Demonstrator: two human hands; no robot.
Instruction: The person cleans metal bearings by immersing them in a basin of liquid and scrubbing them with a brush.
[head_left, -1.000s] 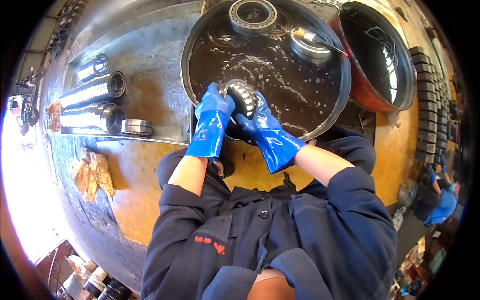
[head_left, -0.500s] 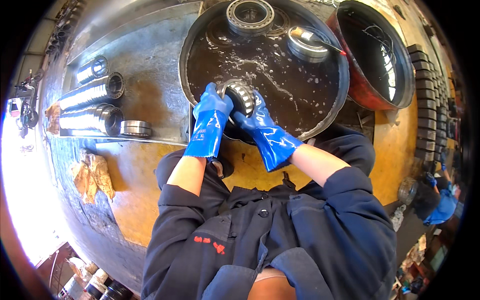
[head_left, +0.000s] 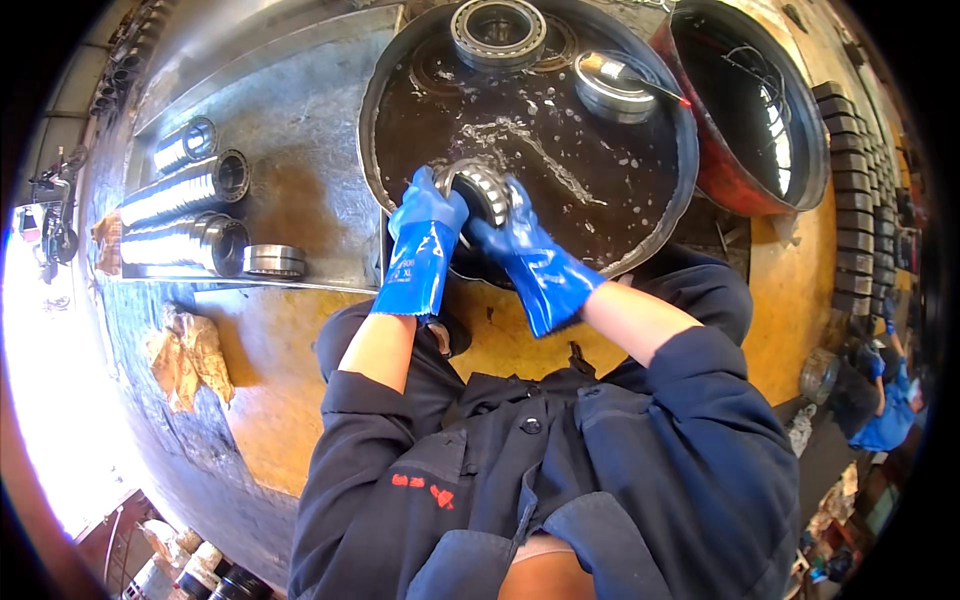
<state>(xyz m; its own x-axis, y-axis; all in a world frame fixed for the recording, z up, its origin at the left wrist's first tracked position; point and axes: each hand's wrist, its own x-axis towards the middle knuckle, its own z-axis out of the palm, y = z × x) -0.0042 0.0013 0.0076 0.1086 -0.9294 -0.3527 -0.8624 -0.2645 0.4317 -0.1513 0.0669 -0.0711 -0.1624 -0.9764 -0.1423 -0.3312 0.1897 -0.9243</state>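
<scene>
Both my hands, in blue rubber gloves, grip a steel roller bearing [head_left: 482, 190] tilted over the near part of a round tub [head_left: 372, 150] of dark liquid. My left hand [head_left: 428, 205] is closed round its left side, and my right hand [head_left: 512, 225] holds its right side. Some of the fingers are hidden behind the ring. At the tub's far side sits a larger bearing [head_left: 498, 35] with its rollers facing up. Another bearing [head_left: 612, 92] stands to the right, with a brush-like tool with a red tip [head_left: 640, 82] lying across it.
On the left, a metal tray [head_left: 300, 150] holds rows of bearing rings [head_left: 190, 190] and a single ring [head_left: 274, 261]. A red drum [head_left: 700, 150] of dark liquid stands right of the tub. Crumpled brown paper [head_left: 188, 360] lies lower left. Another person [head_left: 888, 410] is at far right.
The bearing stays between my hands at nearly the same spot, with slight shifts of the gloves. Foam on the liquid has drifted and thinned.
</scene>
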